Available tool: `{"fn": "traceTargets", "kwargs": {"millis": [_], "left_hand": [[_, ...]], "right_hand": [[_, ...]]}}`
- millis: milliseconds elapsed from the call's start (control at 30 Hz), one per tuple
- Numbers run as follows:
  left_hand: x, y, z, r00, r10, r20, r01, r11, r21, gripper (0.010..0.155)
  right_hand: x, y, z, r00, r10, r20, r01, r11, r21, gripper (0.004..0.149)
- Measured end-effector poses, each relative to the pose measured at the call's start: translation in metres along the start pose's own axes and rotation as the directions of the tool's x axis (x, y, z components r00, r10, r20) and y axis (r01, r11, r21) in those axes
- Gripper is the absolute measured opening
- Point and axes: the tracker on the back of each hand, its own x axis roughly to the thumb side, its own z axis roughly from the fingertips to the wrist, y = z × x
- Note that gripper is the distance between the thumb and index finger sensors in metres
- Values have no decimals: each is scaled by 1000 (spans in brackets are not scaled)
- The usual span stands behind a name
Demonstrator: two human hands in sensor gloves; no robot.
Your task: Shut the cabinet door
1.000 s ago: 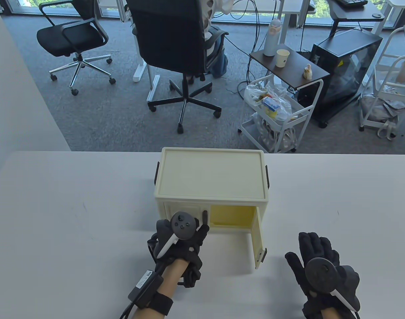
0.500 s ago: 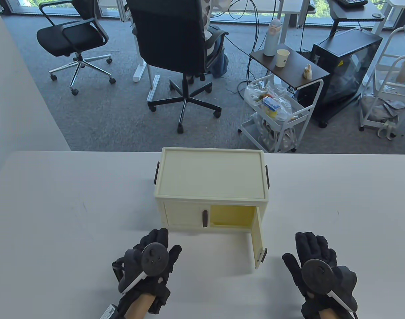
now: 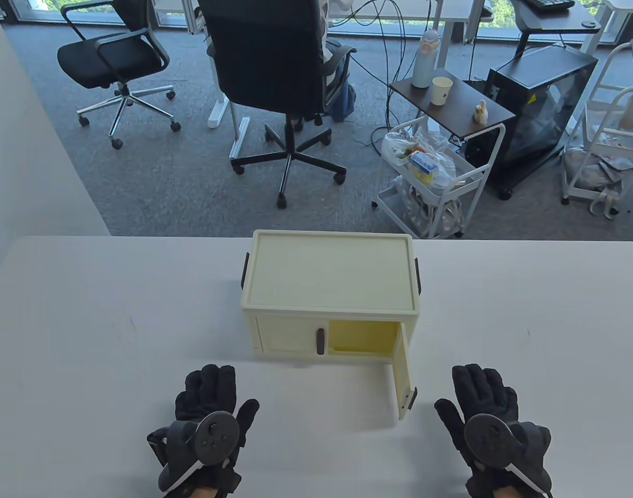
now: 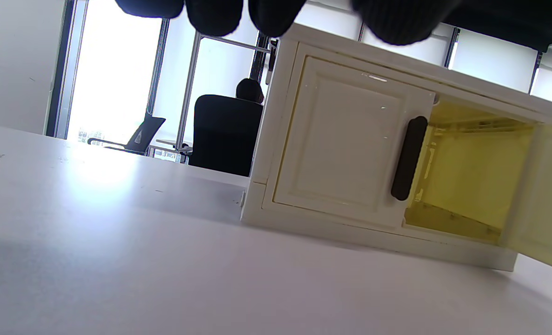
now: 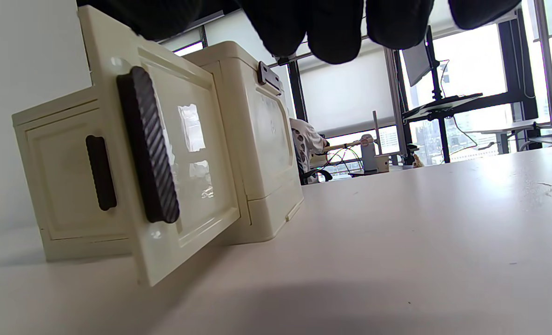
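A small cream cabinet (image 3: 331, 275) stands on the white table (image 3: 88, 332). Its left door (image 3: 288, 340) is closed, with a dark handle (image 3: 320, 341). Its right door (image 3: 403, 373) stands open toward me, its dark handle (image 3: 412, 398) at the free edge; the yellow inside (image 3: 360, 337) shows. My left hand (image 3: 207, 415) lies flat and empty on the table, in front of and left of the cabinet. My right hand (image 3: 490, 415) lies flat and empty, right of the open door. The left wrist view shows the closed door (image 4: 345, 139); the right wrist view shows the open door (image 5: 182, 163).
Beyond the table's far edge are office chairs (image 3: 275, 67), a white cart (image 3: 436, 176) with bags, a side table (image 3: 451, 104) with a cup and bottle, and a black computer case (image 3: 545, 104). A grey wall (image 3: 26, 155) stands at the left.
My left hand has drawn back from the left door's handle toward me and leftward, and now lies flat on the table. My right hand shifted slightly left and nearer me.
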Motion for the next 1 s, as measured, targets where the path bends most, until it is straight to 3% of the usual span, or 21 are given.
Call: {"fn": "traceTargets", "kwargs": {"millis": [500,1000], "left_hand": [[0,-4,3,999,-36,-10,36,998,-52,77],[-6,-1,0,999,41,-15,-42,998,-52,76]], "right_hand": [[5,13,1,1000,-23,14,22,999,47,63],[37,32,-12,998,-13,65,6,994,106,58]]}}
